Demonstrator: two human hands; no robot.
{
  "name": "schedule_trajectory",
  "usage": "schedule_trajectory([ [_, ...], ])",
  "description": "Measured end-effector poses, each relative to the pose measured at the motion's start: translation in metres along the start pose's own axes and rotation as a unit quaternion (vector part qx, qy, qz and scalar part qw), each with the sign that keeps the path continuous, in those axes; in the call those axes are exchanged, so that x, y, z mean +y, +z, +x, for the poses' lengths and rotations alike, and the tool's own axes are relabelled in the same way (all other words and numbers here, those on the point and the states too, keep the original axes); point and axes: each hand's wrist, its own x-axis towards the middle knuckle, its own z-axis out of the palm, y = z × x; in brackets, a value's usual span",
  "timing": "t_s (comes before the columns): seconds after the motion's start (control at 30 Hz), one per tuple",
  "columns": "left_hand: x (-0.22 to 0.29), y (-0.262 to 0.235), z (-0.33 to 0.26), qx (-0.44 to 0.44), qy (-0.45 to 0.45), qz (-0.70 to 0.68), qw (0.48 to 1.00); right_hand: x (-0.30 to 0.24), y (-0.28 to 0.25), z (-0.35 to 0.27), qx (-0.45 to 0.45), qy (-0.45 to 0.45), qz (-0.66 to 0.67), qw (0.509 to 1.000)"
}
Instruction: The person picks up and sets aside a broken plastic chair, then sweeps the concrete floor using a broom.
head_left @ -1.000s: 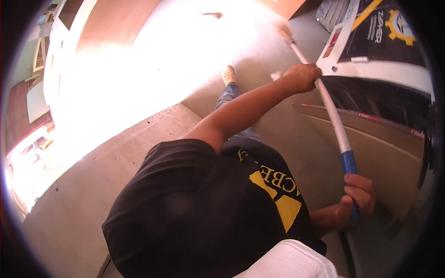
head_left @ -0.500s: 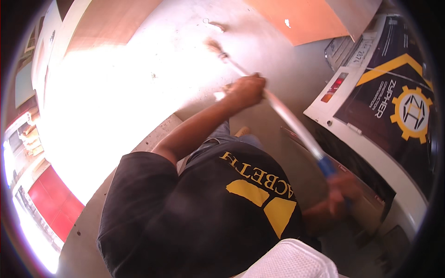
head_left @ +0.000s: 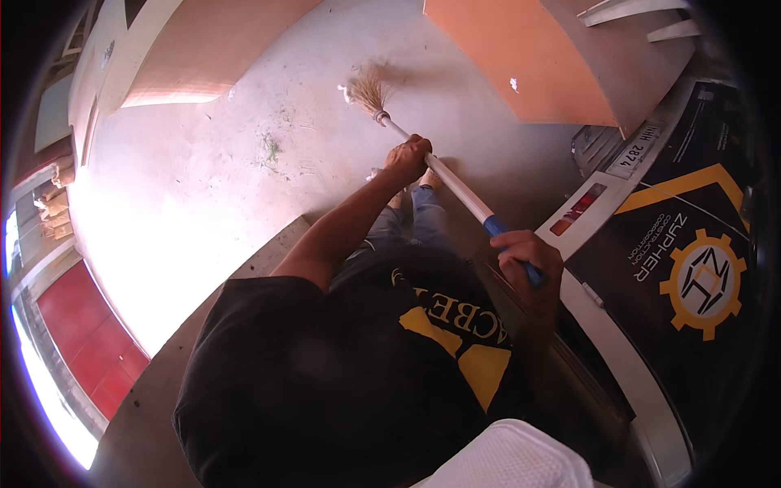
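Observation:
A long-handled broom (head_left: 460, 191) slants across the middle, its pale shaft ending in a blue grip at my end. My left hand (head_left: 409, 157) is wrapped round the shaft below the bristle head. Closer to my body on the right, my right hand (head_left: 529, 260) grips the blue end. The straw bristles (head_left: 368, 91) fan out over the concrete floor (head_left: 244, 122), and they look to be touching it. Beside their left side lies a small white scrap (head_left: 344, 91).
A dark vehicle panel with a yellow stripe (head_left: 675, 191) stands close on my right. Beyond it rises an orange board (head_left: 504, 65). At the far left is a tan panel (head_left: 195, 57). Greenish debris (head_left: 270, 148) lies scattered on the floor. A red panel (head_left: 89, 333) shows at left.
My right hand has moved up and left with the blue handle end. The bristles are now lower and slightly left in view. The floor's glare has eased, and the vehicle has shifted in view.

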Motion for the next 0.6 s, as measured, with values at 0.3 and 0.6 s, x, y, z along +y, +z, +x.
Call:
schedule_trajectory([
  [0.3, 0.124, -0.038, 0.120, 0.073, 0.111, -0.061, 0.989, -0.052, -0.056, 0.046, 0.024, -0.113, -0.139, 0.983],
  [0.6, 0.079, -0.056, 0.104, 0.065, 0.020, -0.062, 0.996, 0.002, -0.122, 0.071, 0.064, -0.017, -0.117, 0.991],
])
